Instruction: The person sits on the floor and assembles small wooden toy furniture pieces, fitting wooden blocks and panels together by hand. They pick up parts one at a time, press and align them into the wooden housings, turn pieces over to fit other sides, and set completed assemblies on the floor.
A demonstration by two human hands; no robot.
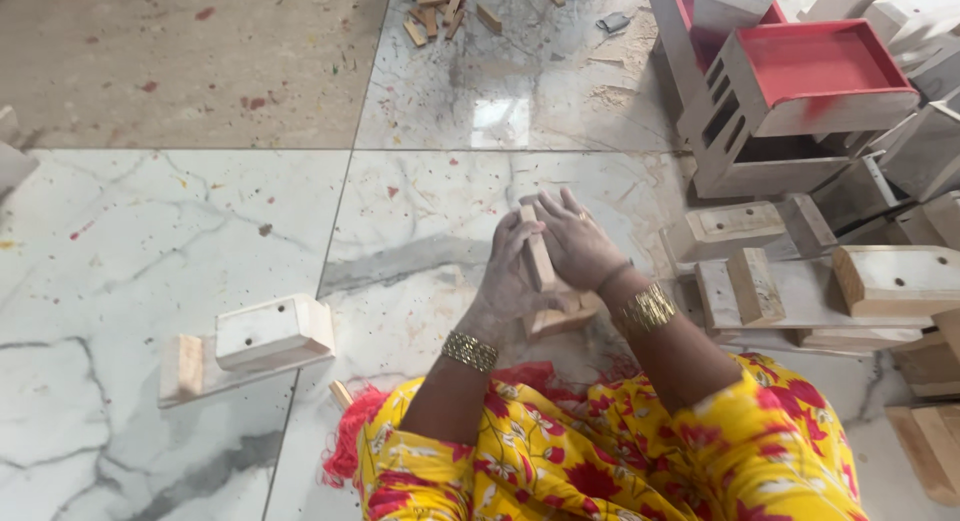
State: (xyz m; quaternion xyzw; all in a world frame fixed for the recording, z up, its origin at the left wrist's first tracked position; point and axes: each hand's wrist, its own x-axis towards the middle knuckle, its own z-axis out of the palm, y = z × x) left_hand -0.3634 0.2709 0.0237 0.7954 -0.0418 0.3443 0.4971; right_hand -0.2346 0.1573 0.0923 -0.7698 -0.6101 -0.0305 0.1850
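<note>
Yellow floral sleeves [640, 451] fill the lower edge of the view, each wrist wearing a gold bangle [470, 351]. Both hands meet above a marble floor [200, 231]. Left hand [505, 276] and right hand [575, 243] press flat, fingers extended, against opposite faces of an upright wooden strip [538, 256]; the palms clamp it rather than curling round it. Its lower end joins a small wooden piece [560, 319] resting on the floor just below the hands. Well to the left lies a whitewashed wooden block [272, 331] on a thin board. At right stand stacked wooden parts [800, 281], with red-lined wooden boxes [815, 66] behind them. Offcuts [440, 11] and sawdust litter the far floor.
</note>
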